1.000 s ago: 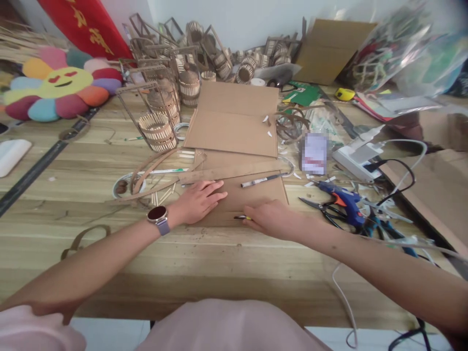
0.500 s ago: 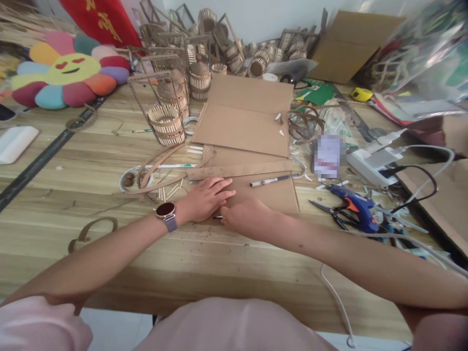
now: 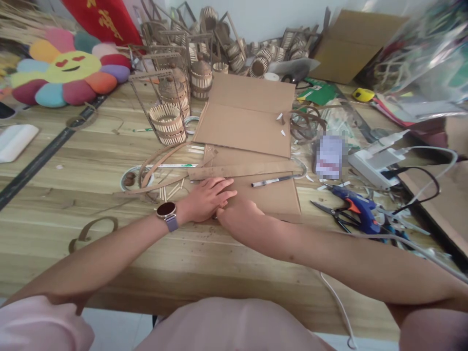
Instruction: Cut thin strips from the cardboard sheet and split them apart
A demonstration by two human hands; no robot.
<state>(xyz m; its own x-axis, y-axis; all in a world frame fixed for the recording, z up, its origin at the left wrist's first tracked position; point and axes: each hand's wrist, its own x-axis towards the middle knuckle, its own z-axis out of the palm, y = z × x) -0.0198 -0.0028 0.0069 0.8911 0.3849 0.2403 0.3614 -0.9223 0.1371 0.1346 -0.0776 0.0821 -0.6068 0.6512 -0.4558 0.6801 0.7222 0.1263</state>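
Observation:
My left hand point(image 3: 209, 197), a watch on its wrist, lies flat with fingers spread over the left part of a lower cardboard sheet point(image 3: 266, 197). Right against it, my right hand point(image 3: 237, 214) is closed around something small; only a dark tip shows by its fingers, too little to name. A strip of brown card point(image 3: 244, 169) runs across the sheet just beyond my fingers. On the sheet, a pen point(image 3: 272, 181) rests to the right of that strip's middle. A larger folded cardboard piece point(image 3: 244, 122) lies behind.
Small slatted wooden buckets point(image 3: 168, 124) crowd the back left. At right are a blue glue gun point(image 3: 356, 207), black scissors point(image 3: 331, 212), a white power strip point(image 3: 378, 161) with cords and a yellow tape measure point(image 3: 363, 94). A bowl point(image 3: 126, 180) and thin sticks point(image 3: 170, 190) lie left.
My right hand has shifted slightly left, closer to my left hand, its wrist turning and covering more of the small thing. My left hand stays in place on the cardboard.

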